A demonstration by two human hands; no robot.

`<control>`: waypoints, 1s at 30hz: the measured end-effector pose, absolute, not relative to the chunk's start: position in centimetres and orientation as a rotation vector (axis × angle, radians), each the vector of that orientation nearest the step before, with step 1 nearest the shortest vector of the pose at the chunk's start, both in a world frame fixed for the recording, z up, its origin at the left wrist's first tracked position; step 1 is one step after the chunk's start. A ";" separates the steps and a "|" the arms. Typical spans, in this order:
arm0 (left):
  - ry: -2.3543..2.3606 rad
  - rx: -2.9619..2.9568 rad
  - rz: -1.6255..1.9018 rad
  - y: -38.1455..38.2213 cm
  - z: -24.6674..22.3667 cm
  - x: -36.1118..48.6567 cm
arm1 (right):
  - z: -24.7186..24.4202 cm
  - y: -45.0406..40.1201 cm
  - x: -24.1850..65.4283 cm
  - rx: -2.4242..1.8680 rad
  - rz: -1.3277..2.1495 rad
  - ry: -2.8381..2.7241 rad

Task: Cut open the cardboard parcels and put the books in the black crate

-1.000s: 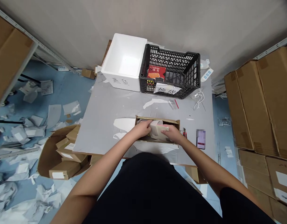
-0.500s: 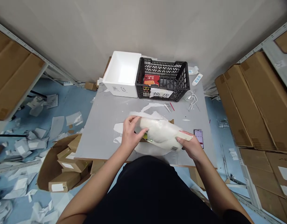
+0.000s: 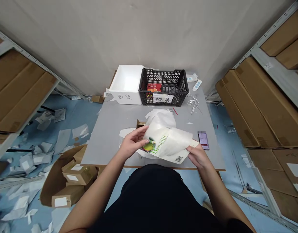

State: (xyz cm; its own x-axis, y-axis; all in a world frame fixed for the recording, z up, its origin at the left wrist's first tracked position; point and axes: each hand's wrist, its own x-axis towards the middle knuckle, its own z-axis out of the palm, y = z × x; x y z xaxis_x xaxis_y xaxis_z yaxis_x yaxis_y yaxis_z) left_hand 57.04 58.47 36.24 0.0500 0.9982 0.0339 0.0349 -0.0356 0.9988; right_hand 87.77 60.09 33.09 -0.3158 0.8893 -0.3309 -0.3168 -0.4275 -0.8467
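I hold a white book (image 3: 160,149) above the table's front part. Its cover carries the green word "Beautiful", a green and yellow picture at the left and a barcode at the lower right. Thin white wrapping (image 3: 161,119) lies loosely over its upper part and spreads behind it. My left hand (image 3: 134,143) grips the left edge, thumb on top. At the right end, my right hand (image 3: 198,156) pinches the edge with the thumb above and the fingers hidden below. A bit of brown cardboard (image 3: 140,124) shows beyond my left fingers.
On the grey table (image 3: 107,129) stand a white foam box (image 3: 129,99) and a black crate (image 3: 163,103) holding a red book (image 3: 154,87). A phone (image 3: 203,140), a white cable (image 3: 193,103) and a power strip (image 3: 197,85) lie at the right. Cartons (image 3: 76,171) fill a large box at lower left.
The book has turned so that its cover faces up more, and its green title now shows. The wrapping has slid back from part of it. The camera view has shifted slightly.
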 end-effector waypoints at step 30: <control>1.544 1.528 1.256 59.4 42.6 65.7 | 31.6 55.0 94.7 -0.918 1.913 -0.976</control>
State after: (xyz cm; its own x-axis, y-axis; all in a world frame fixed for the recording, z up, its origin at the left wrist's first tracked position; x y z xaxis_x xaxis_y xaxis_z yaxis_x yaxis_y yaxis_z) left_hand 65.74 59.45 42.65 -0.1366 0.9728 0.1870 0.3807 -0.1227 0.9165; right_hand 94.75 54.98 31.56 -0.4312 0.8689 -0.2432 -0.3131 -0.3969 -0.8628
